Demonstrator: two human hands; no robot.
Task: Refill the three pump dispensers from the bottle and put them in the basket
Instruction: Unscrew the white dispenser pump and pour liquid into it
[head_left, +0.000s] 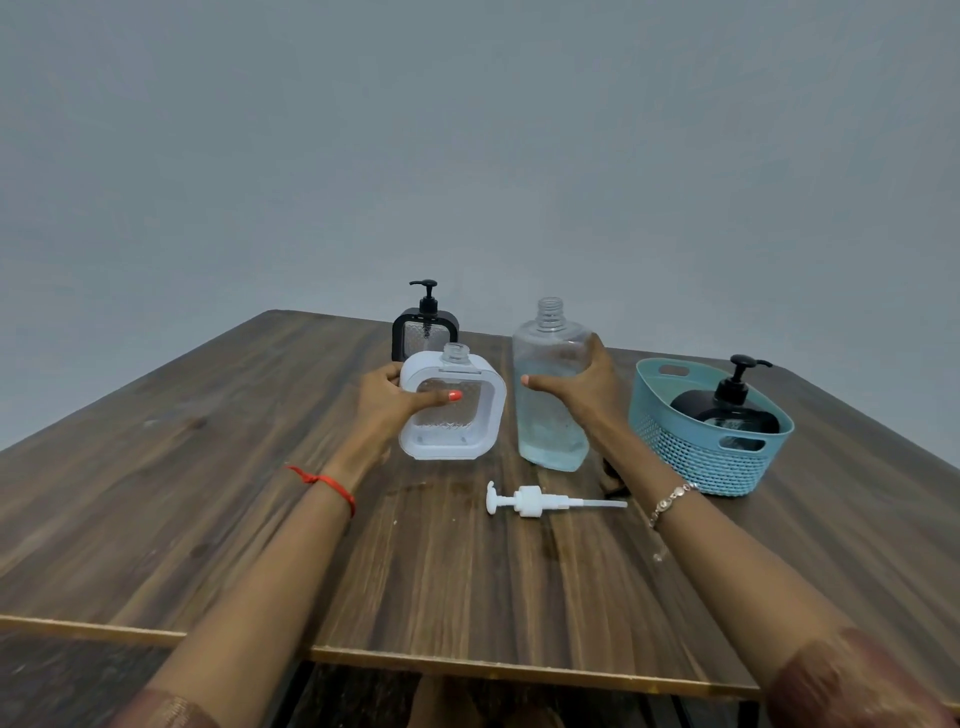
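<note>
While both necks stand open, left hand: curled round the white dispenser, thumb across its clear front; whether the base rests on the table cannot be told.
Right hand: wrapped round the refill bottle, uncapped and upright, just beside the dispenser.
White pump: on its side on the table, nearer the person.
Black dispensers: one in the teal basket, pump on; one behind the white one, pump on.
Risk, pour: the dispenser neck is narrow, so a fast tip of the tall bottle would likely overshoot and run down the casing.
Risk, supply: liquid sits low in the bottle and may not cover both dispensers outside the basket.
Risk, pump: the dip tube lies on bare wood under the right forearm, so it could be knocked or soiled.
Surface: dark wood-grain top with a pale edge band; faint sheen near the pump, possibly wet.
Room: plain grey-blue wall.
</note>
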